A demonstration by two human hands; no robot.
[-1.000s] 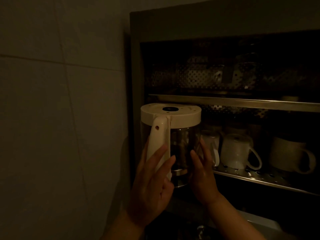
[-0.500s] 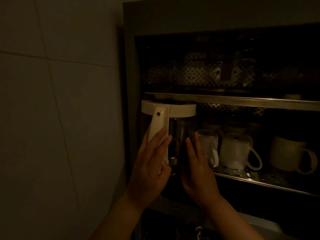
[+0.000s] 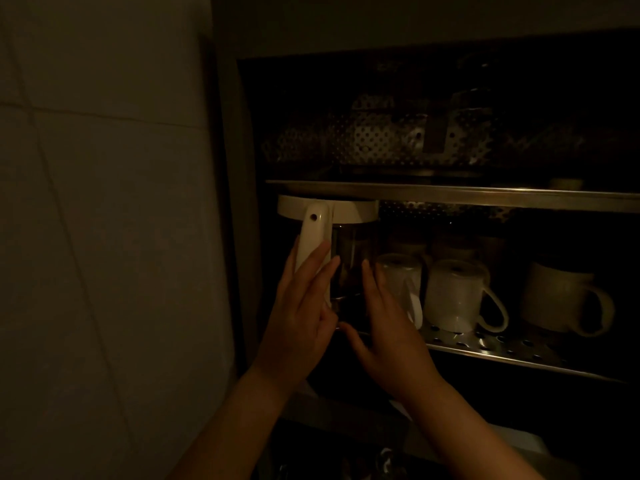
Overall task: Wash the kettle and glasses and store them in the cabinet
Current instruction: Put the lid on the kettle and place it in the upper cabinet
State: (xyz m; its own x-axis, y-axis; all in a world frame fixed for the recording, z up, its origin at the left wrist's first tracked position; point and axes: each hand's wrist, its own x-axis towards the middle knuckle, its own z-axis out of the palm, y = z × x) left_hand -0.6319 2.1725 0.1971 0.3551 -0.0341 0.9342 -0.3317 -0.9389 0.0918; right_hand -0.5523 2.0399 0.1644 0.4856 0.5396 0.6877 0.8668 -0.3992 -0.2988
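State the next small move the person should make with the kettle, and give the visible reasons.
Probably a short push further in. The kettle stands at the left end of the lower shelf, lid just under the upper shelf, handle facing outward. The left hand and right hand lie flat against it, and the mug beside it leaves little room.

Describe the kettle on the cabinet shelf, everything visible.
The kettle has a clear glass body, a cream lid and a cream handle with a small dark dot near its top. It stands upright at the left end of the lower perforated metal shelf, lid just under the shelf above. The left hand presses straight fingers on the handle; the right hand lies against the glass.
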